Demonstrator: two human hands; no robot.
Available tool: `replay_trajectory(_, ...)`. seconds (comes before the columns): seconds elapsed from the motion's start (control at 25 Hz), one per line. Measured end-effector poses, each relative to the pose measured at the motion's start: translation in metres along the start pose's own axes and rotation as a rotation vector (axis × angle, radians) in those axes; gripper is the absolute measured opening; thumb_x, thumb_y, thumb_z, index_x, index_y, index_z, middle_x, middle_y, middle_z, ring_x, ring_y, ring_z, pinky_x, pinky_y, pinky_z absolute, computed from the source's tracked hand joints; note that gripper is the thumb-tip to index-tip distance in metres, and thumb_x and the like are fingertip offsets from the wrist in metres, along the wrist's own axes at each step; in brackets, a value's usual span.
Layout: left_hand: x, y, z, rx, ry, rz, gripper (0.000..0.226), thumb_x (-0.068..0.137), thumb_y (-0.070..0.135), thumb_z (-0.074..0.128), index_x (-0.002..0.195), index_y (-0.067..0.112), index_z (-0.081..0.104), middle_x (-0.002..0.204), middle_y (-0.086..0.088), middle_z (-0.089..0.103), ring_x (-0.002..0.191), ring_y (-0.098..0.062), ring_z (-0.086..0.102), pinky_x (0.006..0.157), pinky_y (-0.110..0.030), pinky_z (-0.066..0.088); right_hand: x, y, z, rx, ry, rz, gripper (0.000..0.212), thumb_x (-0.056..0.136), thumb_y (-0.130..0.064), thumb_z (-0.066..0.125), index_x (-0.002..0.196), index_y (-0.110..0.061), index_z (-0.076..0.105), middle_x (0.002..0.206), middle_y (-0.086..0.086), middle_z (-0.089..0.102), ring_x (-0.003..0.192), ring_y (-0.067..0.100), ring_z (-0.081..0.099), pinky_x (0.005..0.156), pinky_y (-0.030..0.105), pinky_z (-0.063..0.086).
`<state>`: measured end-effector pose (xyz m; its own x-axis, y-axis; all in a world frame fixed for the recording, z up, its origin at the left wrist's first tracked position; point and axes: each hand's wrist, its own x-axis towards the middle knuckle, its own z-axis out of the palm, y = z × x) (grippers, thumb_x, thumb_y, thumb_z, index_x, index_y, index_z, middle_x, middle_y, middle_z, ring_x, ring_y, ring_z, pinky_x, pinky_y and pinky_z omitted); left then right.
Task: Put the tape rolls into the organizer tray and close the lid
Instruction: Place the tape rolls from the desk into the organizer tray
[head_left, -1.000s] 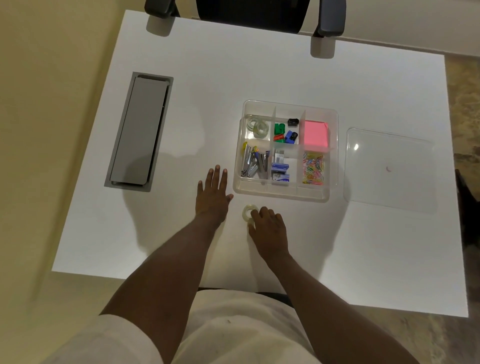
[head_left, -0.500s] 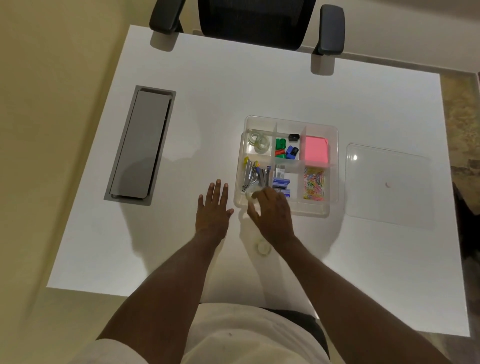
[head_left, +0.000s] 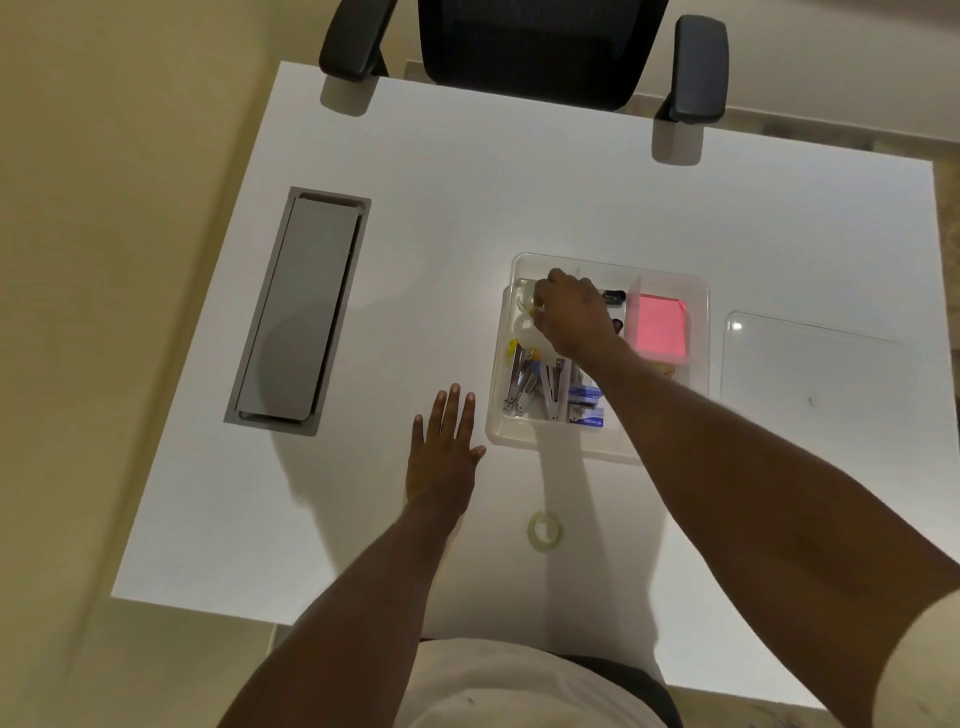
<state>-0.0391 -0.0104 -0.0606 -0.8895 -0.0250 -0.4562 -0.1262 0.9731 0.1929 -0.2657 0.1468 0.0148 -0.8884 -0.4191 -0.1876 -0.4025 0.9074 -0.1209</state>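
Note:
The clear organizer tray (head_left: 519, 440) sits mid-table, divided into compartments and uncovered. My right hand (head_left: 571, 312) reaches into its back-left compartment, fingers curled down around a clear tape roll whose pale edge shows at the fingertips. Another clear roll (head_left: 521, 300) lies in that compartment, partly hidden by the hand. One more tape roll (head_left: 544, 529) lies flat on the table in front of the tray. The clear lid (head_left: 810, 364) rests flat on the table to the tray's right. My left hand (head_left: 444, 452) lies palm down on the table, left of the tray's front corner.
Other tray compartments hold pink sticky notes (head_left: 657, 325), metal staple removers (head_left: 524, 379) and blue staple boxes (head_left: 584, 402). A grey cable hatch (head_left: 298, 312) is set into the table at left. A black office chair (head_left: 530, 47) stands at the far edge.
My right hand picked a tape roll up from the table in front of the tray and carried it forward to the back-left compartment. A second roll on the table became visible. My left hand stayed put.

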Motion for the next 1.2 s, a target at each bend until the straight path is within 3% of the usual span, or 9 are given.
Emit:
replay_trajectory(0.32,0.001,0.000,0.000,0.001,-0.023,-0.010,0.078,0.110,0.050,0.030,0.165,0.025,-0.020,0.172,-0.003,-0.029,0.161,-0.025,-0.022,0.134,-0.052,0.003,0.011,-0.002,0.022,-0.057,-0.065,-0.019,0.019,0.095,-0.017,0.060,0.110,-0.009,0.069,0.111,0.011,0.065,0.102,0.031,0.064,0.093,0.040,0.047)
replay_trajectory(0.48,0.000,0.001,-0.003,0.002,-0.032,-0.013,0.079,0.110,0.049,0.032,0.165,0.024,-0.019,0.173,-0.004,-0.027,0.162,-0.026,-0.020,0.134,-0.053,0.005,-0.015,-0.010,0.018,0.083,0.110,0.040,0.012,0.093,-0.014,0.060,0.101,-0.010,0.067,0.098,0.009,0.067,0.090,0.028,0.064,0.081,0.040,0.049)
replay_trajectory(0.72,-0.001,0.002,-0.008,0.008,-0.018,0.002,0.079,0.110,0.046,0.035,0.166,0.022,-0.016,0.174,-0.004,-0.023,0.163,-0.025,-0.016,0.134,-0.052,0.006,-0.113,-0.042,0.036,0.290,0.248,-0.054,0.010,0.092,-0.024,0.064,0.095,-0.018,0.057,0.083,-0.001,0.061,0.073,0.010,0.047,0.071,0.026,0.040)
replay_trajectory(0.8,-0.002,0.002,-0.008,0.012,-0.013,0.003,0.079,0.110,0.046,0.036,0.166,0.022,-0.015,0.174,-0.004,-0.022,0.163,-0.026,-0.015,0.134,-0.052,0.006,-0.149,-0.046,0.047,0.334,0.216,-0.072,0.011,0.091,-0.022,0.064,0.096,-0.020,0.055,0.084,-0.001,0.060,0.075,0.008,0.044,0.071,0.024,0.039)
replay_trajectory(0.96,-0.002,0.002,-0.010,0.021,-0.041,-0.007,0.079,0.111,0.046,0.034,0.166,0.021,-0.017,0.174,-0.005,-0.024,0.163,-0.026,-0.017,0.134,-0.052,0.007,-0.207,-0.040,0.070,0.376,0.106,-0.033,0.011,0.090,-0.020,0.068,0.096,-0.018,0.059,0.083,0.000,0.063,0.070,0.012,0.050,0.067,0.032,0.051)
replay_trajectory(1.2,-0.003,0.003,-0.012,0.022,-0.053,0.008,0.077,0.111,0.044,0.033,0.165,0.020,-0.017,0.174,-0.006,-0.024,0.163,-0.026,-0.016,0.134,-0.052,0.007,-0.268,-0.022,0.096,0.485,-0.188,0.086,0.033,0.092,-0.041,0.063,0.119,-0.023,0.056,0.113,-0.004,0.060,0.091,0.016,0.060,0.080,0.031,0.051)
